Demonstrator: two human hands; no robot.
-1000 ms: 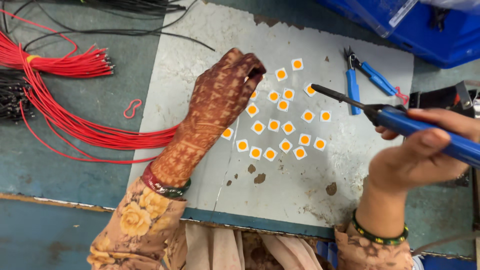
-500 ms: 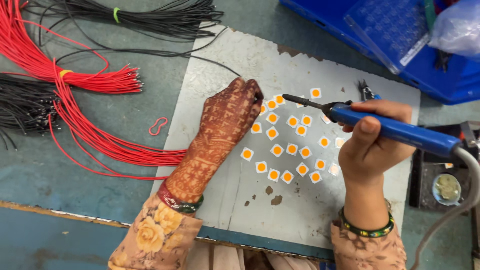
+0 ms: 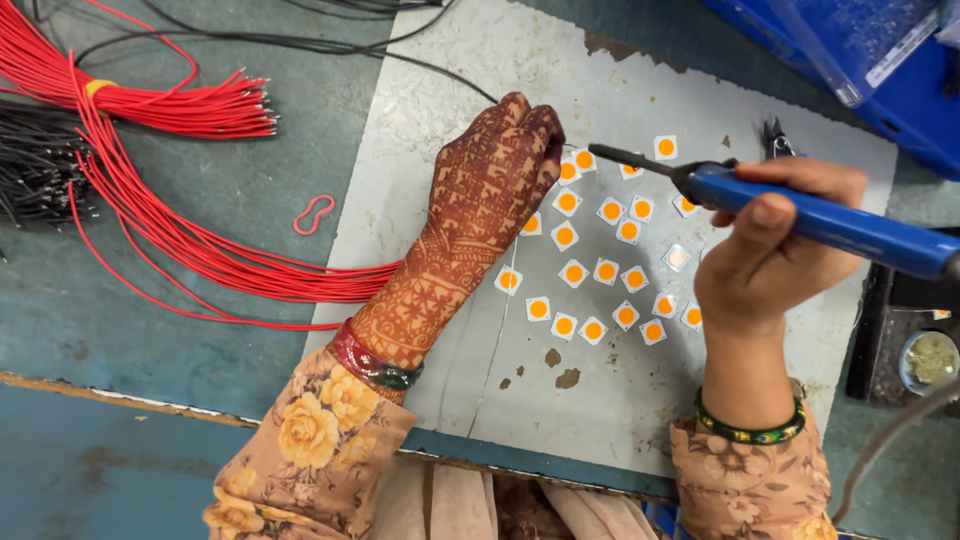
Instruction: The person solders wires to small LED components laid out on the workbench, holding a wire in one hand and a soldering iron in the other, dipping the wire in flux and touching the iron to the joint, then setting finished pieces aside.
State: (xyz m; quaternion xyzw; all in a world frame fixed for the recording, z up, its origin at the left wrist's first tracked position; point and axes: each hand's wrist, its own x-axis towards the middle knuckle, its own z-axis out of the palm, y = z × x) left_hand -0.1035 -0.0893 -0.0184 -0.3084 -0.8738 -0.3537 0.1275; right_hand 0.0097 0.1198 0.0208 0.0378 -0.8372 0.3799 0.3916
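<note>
The blue-handled soldering iron (image 3: pixel 800 212) sits in my right hand (image 3: pixel 765 265), grip closed round it, tip over the small white squares with orange centres (image 3: pixel 600 270) on the grey mat (image 3: pixel 640 400). My left hand (image 3: pixel 490 195), grip curled narrow, pinches a thin wire at those squares; red wires (image 3: pixel 150 110) lie left on the desk (image 3: pixel 200 300).

Scene viewed from a head-worn cam, aimed steeply down at the grey work mat (image 3: pixel 450 330). Framed close; only one view supplied.

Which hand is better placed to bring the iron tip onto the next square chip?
Right. The right hand grips the blue soldering iron, its tip beside the white-and-orange chips. The left hand rests fisted on the chips' edge.
</note>
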